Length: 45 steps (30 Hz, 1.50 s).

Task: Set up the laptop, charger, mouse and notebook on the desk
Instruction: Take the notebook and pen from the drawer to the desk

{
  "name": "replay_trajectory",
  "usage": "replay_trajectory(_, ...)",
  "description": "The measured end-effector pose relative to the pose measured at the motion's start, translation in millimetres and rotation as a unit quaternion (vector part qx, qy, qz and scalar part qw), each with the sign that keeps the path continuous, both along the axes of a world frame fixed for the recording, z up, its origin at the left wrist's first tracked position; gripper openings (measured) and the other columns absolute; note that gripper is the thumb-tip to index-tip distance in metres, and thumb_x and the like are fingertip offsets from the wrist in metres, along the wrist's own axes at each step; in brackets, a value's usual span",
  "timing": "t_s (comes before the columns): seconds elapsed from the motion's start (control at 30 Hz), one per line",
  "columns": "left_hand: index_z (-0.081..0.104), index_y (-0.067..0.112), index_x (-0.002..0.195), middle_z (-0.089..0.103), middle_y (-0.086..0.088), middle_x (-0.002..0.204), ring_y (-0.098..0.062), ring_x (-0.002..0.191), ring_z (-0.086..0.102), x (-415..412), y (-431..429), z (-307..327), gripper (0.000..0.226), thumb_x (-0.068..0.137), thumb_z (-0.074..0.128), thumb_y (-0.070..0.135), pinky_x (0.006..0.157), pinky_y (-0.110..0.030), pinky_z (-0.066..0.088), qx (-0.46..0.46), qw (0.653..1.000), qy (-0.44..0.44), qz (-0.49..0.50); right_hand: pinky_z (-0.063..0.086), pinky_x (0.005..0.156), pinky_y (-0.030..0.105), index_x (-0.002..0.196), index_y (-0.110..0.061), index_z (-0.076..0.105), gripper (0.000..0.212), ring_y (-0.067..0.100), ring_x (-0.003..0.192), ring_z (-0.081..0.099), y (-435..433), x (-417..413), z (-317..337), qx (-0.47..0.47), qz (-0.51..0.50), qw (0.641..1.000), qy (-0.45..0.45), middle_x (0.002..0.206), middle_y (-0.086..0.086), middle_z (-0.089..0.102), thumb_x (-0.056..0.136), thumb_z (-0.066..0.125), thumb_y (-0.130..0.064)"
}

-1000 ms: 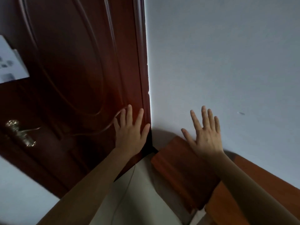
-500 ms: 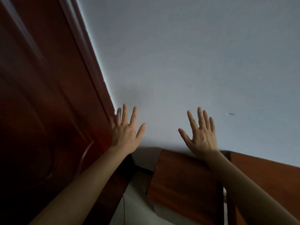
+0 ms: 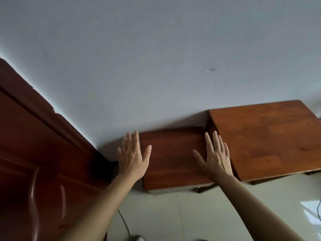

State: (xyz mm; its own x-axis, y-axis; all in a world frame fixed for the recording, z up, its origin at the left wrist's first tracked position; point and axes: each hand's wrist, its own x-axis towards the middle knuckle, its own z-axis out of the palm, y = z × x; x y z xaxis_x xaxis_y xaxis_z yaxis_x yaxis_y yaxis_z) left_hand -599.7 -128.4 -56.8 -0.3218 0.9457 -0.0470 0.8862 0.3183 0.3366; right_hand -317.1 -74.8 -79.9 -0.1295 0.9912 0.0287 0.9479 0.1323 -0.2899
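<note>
Both my arms reach forward with flat palms and spread fingers, holding nothing. My left hand (image 3: 132, 156) hovers at the left edge of a low reddish-brown wooden table (image 3: 173, 159). My right hand (image 3: 216, 156) is over that table's right edge, where it meets a larger, lighter wooden desk (image 3: 264, 140) set against the wall. Both wooden tops look bare. No laptop, charger, mouse or notebook is in view.
A dark red wooden door (image 3: 33, 153) fills the left side. A pale grey wall (image 3: 156, 58) stands behind the furniture. The floor (image 3: 199, 214) is light tile, with a thin cable (image 3: 124, 221) near my left arm and another cable (image 3: 318, 212) at the right edge.
The view has swung right and down, away from the door. The two wooden tops now show fully, and both hands stay spread and empty in front of me.
</note>
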Motion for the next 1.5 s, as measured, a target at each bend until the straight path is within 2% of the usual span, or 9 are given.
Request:
replay_trajectory(0.33, 0.006, 0.011, 0.158, 0.009, -0.01, 0.166, -0.026, 0.152, 0.01, 37, -73, -204, 0.086, 0.097, 0.034, 0.063, 0.121, -0.037, 0.01, -0.156, 0.94, -0.234, 0.195, 0.024, 0.122, 0.048, 0.163, -0.024, 0.006, 0.089, 0.031, 0.156, 0.014, -106, 44, -185, -0.192, -0.094, 0.973, 0.09, 0.171, 0.007, 0.003, 0.094, 0.036, -0.072)
replay_trajectory(0.6, -0.004, 0.015, 0.157, 0.016, -0.013, 0.164, -0.017, 0.151, 0.017, 69, -81, -317, 0.103, 0.088, 0.055, 0.064, 0.111, -0.023, 0.021, -0.063, 0.892, -0.357, 0.27, 0.019, 0.123, 0.044, 0.162, -0.011, 0.006, 0.085, 0.031, 0.155, 0.015, -101, 56, -296, -0.223, -0.198, 0.932, 0.207, 0.17, 0.011, 0.007, 0.1, 0.053, -0.045)
replay_trajectory(0.8, -0.012, 0.034, 0.151, 0.027, -0.008, 0.152, -0.014, 0.142, 0.032, 86, -76, -352, 0.129, 0.066, 0.08, 0.064, 0.107, -0.029, 0.04, 0.044, 0.87, -0.388, 0.302, 0.02, 0.125, 0.04, 0.162, -0.013, 0.006, 0.096, 0.027, 0.153, 0.023, -63, 70, -342, -0.24, -0.349, 0.84, 0.339, 0.167, 0.009, 0.02, 0.09, 0.067, -0.028)
replay_trajectory(0.9, 0.019, 0.037, 0.142, 0.038, 0.01, 0.14, -0.007, 0.135, 0.037, 83, -76, -366, 0.111, 0.057, 0.081, 0.072, 0.102, -0.021, 0.038, 0.051, 0.855, -0.417, 0.305, 0.036, 0.118, 0.042, 0.162, -0.023, 0.011, 0.095, 0.021, 0.145, 0.039, -52, 78, -361, -0.262, -0.346, 0.817, 0.381, 0.16, 0.001, 0.035, 0.086, 0.069, -0.012)
replay_trajectory(0.97, 0.037, 0.035, 0.128, 0.042, 0.012, 0.14, -0.005, 0.135, 0.038, 77, -76, -376, 0.099, 0.049, 0.081, 0.077, 0.105, -0.022, 0.035, 0.016, 0.851, -0.428, 0.303, 0.05, 0.093, 0.025, 0.159, -0.031, 0.019, 0.094, 0.009, 0.118, 0.056, -47, 81, -372, -0.276, -0.335, 0.805, 0.405, 0.136, -0.007, 0.053, 0.084, 0.066, 0.0)
replay_trajectory(1.03, 0.045, 0.025, 0.125, 0.046, 0.009, 0.139, -0.007, 0.134, 0.041, 71, -79, -388, 0.097, 0.05, 0.085, 0.071, 0.106, -0.026, 0.036, -0.003, 0.851, -0.435, 0.295, 0.05, 0.072, 0.012, 0.155, -0.032, 0.027, 0.092, 0.009, 0.106, 0.06, -45, 82, -382, -0.262, -0.337, 0.8, 0.422, 0.12, -0.01, 0.055, 0.081, 0.064, 0.008)
replay_trajectory(1.2, 0.044, 0.021, 0.131, 0.048, 0.006, 0.139, -0.01, 0.13, 0.045, 66, -80, -396, 0.081, 0.064, 0.086, 0.04, 0.095, -0.019, 0.039, -0.004, 0.857, -0.43, 0.286, 0.047, 0.07, 0.007, 0.152, -0.031, 0.029, 0.088, 0.019, 0.097, 0.064, -48, 78, -384, -0.213, -0.339, 0.805, 0.439, 0.13, -0.018, 0.051, 0.081, 0.063, 0.008)
replay_trajectory(1.3, 0.042, 0.014, 0.129, 0.049, 0.0, 0.139, -0.014, 0.133, 0.044, 77, -85, -394, 0.07, 0.074, 0.083, 0.029, 0.102, -0.028, 0.041, -0.009, 0.857, -0.404, 0.32, 0.054, 0.091, 0.029, 0.145, -0.027, 0.036, 0.073, 0.026, 0.112, 0.066, -51, 85, -379, -0.22, -0.332, 0.818, 0.414, 0.127, -0.006, 0.061, 0.083, 0.063, 0.0)
replay_trajectory(1.5, 0.034, 0.016, 0.136, 0.043, -0.005, 0.15, -0.016, 0.135, 0.045, 106, -120, -378, 0.072, 0.081, 0.08, 0.028, 0.09, -0.019, 0.041, -0.069, 0.827, -0.423, 0.363, 0.043, 0.092, 0.028, 0.14, -0.021, 0.041, 0.06, -0.015, 0.086, 0.062, -80, 104, -367, -0.243, -0.346, 0.832, 0.358, 0.151, -0.001, 0.049, 0.087, 0.068, -0.017)
